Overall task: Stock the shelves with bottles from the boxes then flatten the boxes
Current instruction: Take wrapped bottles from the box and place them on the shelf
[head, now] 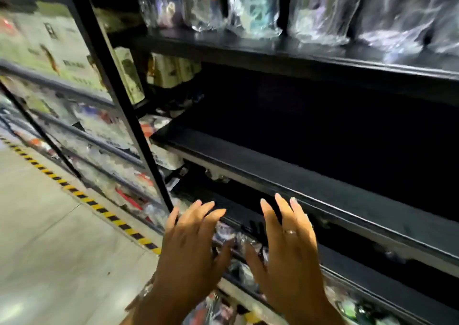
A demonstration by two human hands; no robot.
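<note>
Both my hands hover in front of a black metal shelving unit (298,190). My left hand (191,245) and my right hand (290,245) are held side by side with straight, spread fingers, palms down, holding nothing. A ring sits on one finger of my right hand. Between and below the hands lie plastic-wrapped bottles (231,237) on a lower shelf. The top shelf (273,49) carries several bottles in clear plastic wrap (253,9). The middle shelf (323,131) is dark, and I cannot make out any goods on it. No box is in view.
A black upright post (116,88) runs diagonally at the left edge of the unit. Beyond it, further shelves (74,131) hold blurred packaged goods. A grey floor (49,250) with a yellow-and-black striped line (82,195) lies at the lower left.
</note>
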